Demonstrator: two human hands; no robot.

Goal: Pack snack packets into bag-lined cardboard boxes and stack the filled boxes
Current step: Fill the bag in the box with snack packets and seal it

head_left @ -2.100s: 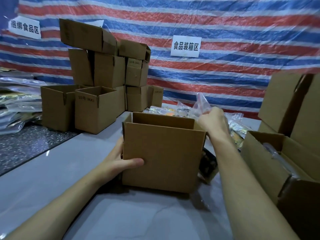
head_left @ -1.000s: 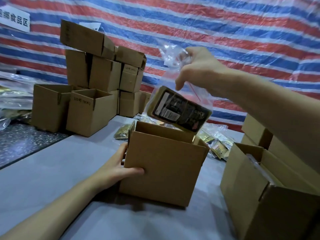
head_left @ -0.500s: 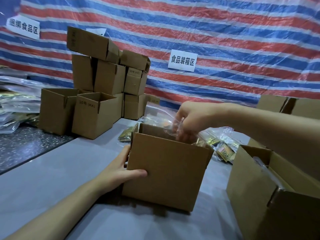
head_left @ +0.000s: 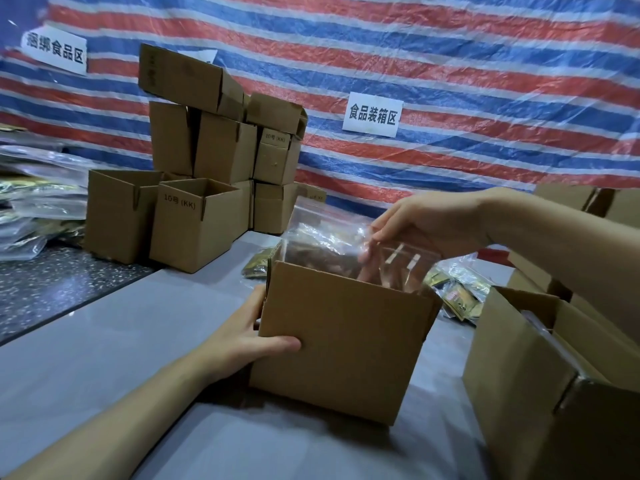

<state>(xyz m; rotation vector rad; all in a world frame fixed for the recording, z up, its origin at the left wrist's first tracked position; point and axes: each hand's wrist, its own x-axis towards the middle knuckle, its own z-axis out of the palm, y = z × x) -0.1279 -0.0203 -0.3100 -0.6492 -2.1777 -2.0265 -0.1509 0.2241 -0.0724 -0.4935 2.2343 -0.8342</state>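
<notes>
Centre-left: near corner of the open cardboard box clasped by the left hand, thumb across the front. Light, stiff-walled; likely best steadied low at the corners. Mid-frame, sunk into the box with its top poking out: a clear plastic bag of snacks. Soft, slippery; probably best pinched at the top edge. Right: right hand, fingers down in the bag mouth. Pinching or pressing, cannot tell. A second ago held high above the box; now lowered in.
</notes>
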